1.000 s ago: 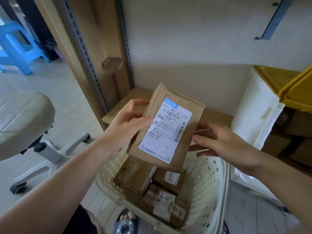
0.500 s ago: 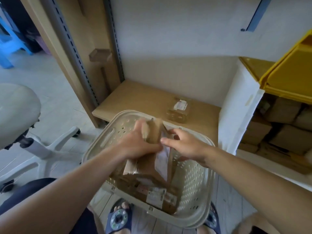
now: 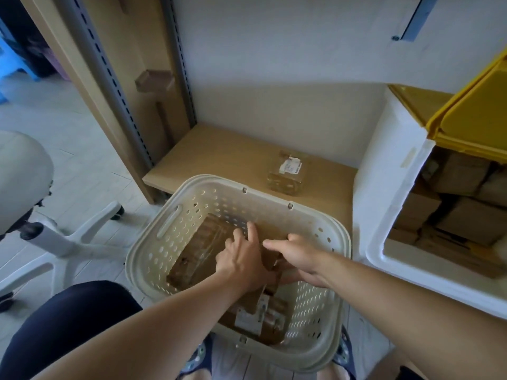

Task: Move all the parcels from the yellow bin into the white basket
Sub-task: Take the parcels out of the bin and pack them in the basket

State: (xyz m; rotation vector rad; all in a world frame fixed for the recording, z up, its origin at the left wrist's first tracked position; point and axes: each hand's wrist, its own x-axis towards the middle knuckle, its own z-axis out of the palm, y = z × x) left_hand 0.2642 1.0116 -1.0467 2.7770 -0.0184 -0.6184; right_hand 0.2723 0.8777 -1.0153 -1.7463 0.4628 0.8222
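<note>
The white basket [image 3: 175,215] stands on the floor in front of me, with several brown parcels [image 3: 197,250] in it. Both my hands are down inside it on one flat brown parcel [image 3: 271,257]. My left hand [image 3: 241,259] holds its left side, fingers reaching forward over it. My right hand [image 3: 299,256] grips its right side with the fingers curled under. Most of that parcel is hidden by my hands. The yellow bin [image 3: 472,119] sits at the right edge, above more brown parcels [image 3: 466,215].
One small labelled parcel [image 3: 288,174] lies on the low wooden shelf [image 3: 219,149] behind the basket. A white foam box [image 3: 389,187] stands to the right of the basket. An office chair [image 3: 41,229] is at the left. My knees and sandals flank the basket.
The flat parcel went from chest height, label facing me, down into the basket. Both hands followed it down and still hold it. My view tilted downward.
</note>
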